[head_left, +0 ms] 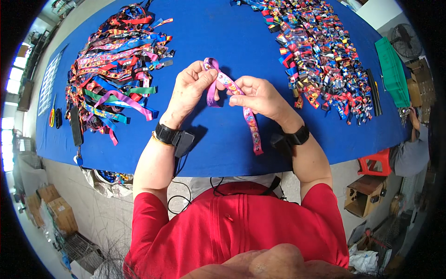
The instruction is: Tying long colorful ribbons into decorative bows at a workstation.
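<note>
Over the blue-covered table, both my hands hold one printed pink and purple ribbon strip (251,122). My left hand (189,90) pinches it between thumb and fingers where it bends into a small loop, and a short purple end dangles below. My right hand (261,100) grips the strip further along, thumb on top. Its long pink tail hangs down from there toward the near table edge. A heap of loose colourful ribbon strips (116,69) lies to the left. To the right stretches a long pile of bunched, folded ribbon pieces (320,60).
The blue tablecloth (209,28) spans the table. Scissors (52,114) lie at its left edge. A green plastic crate (392,72), a fan (405,41) and another person (411,151) are at the right. A red stool (374,162) and cardboard box (365,195) stand on the floor.
</note>
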The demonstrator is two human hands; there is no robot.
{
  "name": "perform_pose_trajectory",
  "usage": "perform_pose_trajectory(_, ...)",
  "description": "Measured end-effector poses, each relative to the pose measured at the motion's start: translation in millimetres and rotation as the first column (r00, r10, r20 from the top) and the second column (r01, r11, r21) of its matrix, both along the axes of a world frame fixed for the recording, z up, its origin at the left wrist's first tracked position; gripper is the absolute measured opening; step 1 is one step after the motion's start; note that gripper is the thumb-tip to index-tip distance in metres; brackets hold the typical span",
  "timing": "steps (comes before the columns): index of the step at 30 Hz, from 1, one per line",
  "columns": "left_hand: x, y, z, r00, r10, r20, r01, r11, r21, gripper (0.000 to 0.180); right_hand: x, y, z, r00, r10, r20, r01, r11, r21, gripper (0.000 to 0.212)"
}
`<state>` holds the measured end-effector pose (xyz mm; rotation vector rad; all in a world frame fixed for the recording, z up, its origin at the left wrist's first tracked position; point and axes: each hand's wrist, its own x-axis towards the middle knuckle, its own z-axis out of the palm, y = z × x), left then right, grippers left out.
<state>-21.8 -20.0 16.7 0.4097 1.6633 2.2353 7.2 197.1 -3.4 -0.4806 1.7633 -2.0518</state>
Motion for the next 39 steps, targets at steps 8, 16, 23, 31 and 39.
perform_pose_trajectory(8, -5, -5, -9, 0.997, 0.073, -0.002, -0.073, 0.997, 0.020, 0.015, 2, 3, 30, 0.992, -0.060, 0.115, 0.035, 0.977, 0.209, 0.017)
perform_pose_trajectory(16, -11, -9, -13, 0.994, 0.083, 0.074, -0.096, 0.978, 0.185, 0.012, 0, 8, 27, 0.998, -0.021, 0.055, 0.009, 0.978, 0.211, 0.020)
perform_pose_trajectory(23, -10, -8, -13, 0.992, 0.079, 0.094, -0.096, 0.977, 0.192, 0.009, -3, 10, 27, 0.992, -0.010, 0.122, 0.012, 1.000, -0.022, 0.022)
perform_pose_trajectory(31, -1, -4, -3, 0.997, 0.039, 0.068, -0.052, 0.976, 0.210, 0.005, -4, 11, 26, 0.993, -0.100, 0.067, 0.100, 0.995, 0.012, 0.023)
perform_pose_trajectory(39, 7, -5, 8, 0.979, -0.199, -0.032, 0.202, 0.968, 0.148, 0.007, -2, 6, 26, 0.977, -0.207, 0.053, 0.205, 0.978, 0.038, 0.023)
